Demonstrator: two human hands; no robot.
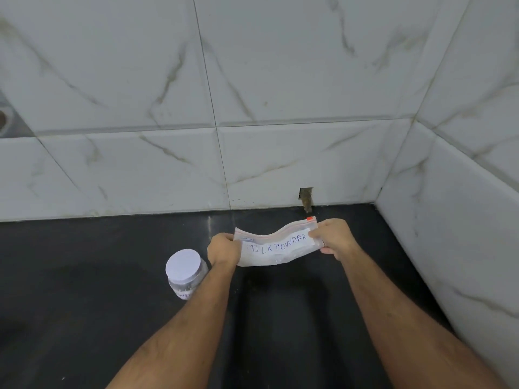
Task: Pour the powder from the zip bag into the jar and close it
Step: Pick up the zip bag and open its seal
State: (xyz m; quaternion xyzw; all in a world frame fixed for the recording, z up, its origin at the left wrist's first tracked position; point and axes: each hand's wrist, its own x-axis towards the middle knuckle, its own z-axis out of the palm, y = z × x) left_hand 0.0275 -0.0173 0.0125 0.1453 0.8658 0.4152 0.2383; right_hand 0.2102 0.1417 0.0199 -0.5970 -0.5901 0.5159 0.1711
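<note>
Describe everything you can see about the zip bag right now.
The zip bag is a clear, soft plastic pouch with a red-lined zip strip, an orange tab at its right corner and a white label handwritten MILK POWDER. It is held above the dark counter, sagging between the left hand and right hand, which pinch its ends. Whether the zip is open is unclear.

- Shot from head height, one wide-angle view only, so nothing shared with a second.
- Faced forward and down toward a dark counter [84,304] and tiled wall [140,80].
- Sat close above both forearms, right corner of the walls included.
</note>
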